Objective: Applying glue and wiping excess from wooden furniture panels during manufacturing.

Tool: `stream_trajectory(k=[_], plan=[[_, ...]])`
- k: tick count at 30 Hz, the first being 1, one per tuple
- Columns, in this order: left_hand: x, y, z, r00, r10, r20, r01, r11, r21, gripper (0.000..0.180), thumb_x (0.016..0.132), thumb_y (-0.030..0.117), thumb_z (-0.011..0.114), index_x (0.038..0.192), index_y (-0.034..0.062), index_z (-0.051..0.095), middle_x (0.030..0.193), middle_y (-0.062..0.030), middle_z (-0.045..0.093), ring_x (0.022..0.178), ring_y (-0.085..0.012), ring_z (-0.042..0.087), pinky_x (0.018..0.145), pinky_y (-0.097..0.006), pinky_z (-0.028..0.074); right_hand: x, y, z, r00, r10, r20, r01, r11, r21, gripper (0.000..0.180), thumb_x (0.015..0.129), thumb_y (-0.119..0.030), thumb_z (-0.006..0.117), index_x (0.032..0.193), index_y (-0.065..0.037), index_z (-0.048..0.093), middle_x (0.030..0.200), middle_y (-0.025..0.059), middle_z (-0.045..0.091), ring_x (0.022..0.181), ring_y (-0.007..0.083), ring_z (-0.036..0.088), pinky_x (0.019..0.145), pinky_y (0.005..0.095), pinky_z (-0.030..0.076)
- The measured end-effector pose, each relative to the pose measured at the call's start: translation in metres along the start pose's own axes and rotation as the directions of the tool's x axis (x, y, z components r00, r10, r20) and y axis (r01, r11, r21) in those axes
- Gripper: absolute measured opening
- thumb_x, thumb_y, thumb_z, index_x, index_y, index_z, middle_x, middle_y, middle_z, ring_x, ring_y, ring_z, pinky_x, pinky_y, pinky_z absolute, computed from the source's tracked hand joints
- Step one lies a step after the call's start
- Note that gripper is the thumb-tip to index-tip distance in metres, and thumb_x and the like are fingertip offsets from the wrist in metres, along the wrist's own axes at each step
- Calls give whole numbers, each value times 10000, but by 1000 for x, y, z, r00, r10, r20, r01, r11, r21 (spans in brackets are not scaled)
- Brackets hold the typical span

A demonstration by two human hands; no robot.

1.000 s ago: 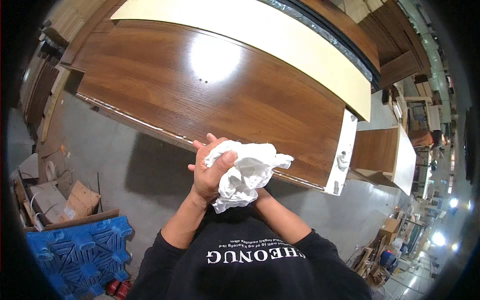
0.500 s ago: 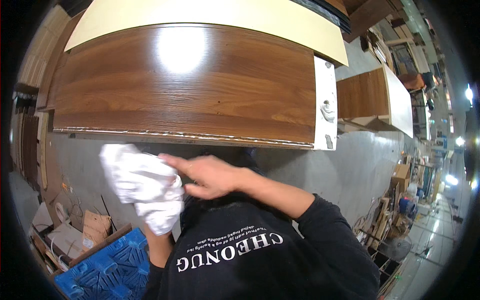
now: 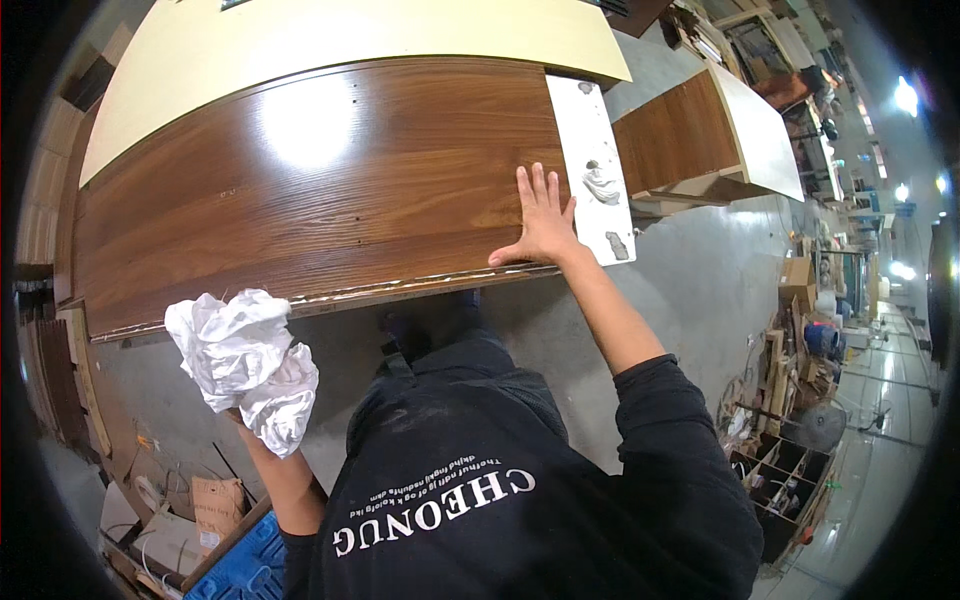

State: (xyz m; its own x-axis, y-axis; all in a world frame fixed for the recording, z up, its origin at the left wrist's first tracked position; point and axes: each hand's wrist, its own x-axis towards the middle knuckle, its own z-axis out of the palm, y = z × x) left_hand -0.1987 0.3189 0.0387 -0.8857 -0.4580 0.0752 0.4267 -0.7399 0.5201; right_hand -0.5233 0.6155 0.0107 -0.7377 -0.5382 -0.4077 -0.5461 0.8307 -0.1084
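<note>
With the right hand (image 3: 545, 222) spread flat on the varnished wooden panel (image 3: 320, 190) and the left hand (image 3: 262, 405) bunched around a white rag (image 3: 245, 360), the palm could smudge the glossy finish.

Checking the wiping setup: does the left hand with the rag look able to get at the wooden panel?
Probably yes: the left hand holds the white rag beside the wooden panel's near edge, nothing between.

the wooden panel (image 3: 330, 190) is showing a glossy, smooth brown grain, glaring under light. the white rag (image 3: 245, 365) is looking like soft, crumpled cloth. the floor (image 3: 700, 290) is appearing as matt grey concrete.
</note>
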Motion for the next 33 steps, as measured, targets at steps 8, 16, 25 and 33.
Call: stream_trajectory(k=[8, 16, 25, 33], plan=[[-33, 9, -35, 979, -31, -202, 44, 997, 60, 515, 894, 499, 486, 1225, 104, 478, 985, -100, 579, 772, -251, 559, 628, -423, 490, -3, 36, -2, 999, -16, 41, 16, 1000, -3, 1570, 319, -730, 789, 1491, -128, -65, 1550, 174, -80, 1422, 397, -51, 1061, 691, 82], [-97, -42, -13, 915, -35, -402, 96, 986, 133, 532, 891, 503, 482, 1235, 98, 474, 1004, -111, 587, 801, -265, 579, 645, -441, 509, -4, 110, 1, 998, 56, 2, -56, 998, 29, 1592, 306, -760, 769, 1486, -117, -84, 1546, 205, -10, 1415, 422, 36, 1064, 686, 71], [-87, -102, -7, 875, 104, -473, -8, 980, 201, 538, 923, 441, 439, 1268, 31, 490, 1112, -141, 616, 906, -272, 633, 730, -460, 545, -55, 177, 1, 760, 179, -624, 261, 796, 546, 146, 765, -172, 714, 833, -44, 696, 837, 111, 664, 784, 268, 641, 708, 347, 486], [-75, -100, -5, 574, 425, -700, -23, 863, 504, 565, 919, 187, 457, 1426, -6, 299, 1133, -129, 611, 996, -206, 607, 864, -320, 486, -56, 165, 54, 836, 339, -431, 247, 469, 848, 138, 714, -39, 770, 703, -14, 635, 748, 78, 649, 730, 152, 607, 719, 281, 488]])
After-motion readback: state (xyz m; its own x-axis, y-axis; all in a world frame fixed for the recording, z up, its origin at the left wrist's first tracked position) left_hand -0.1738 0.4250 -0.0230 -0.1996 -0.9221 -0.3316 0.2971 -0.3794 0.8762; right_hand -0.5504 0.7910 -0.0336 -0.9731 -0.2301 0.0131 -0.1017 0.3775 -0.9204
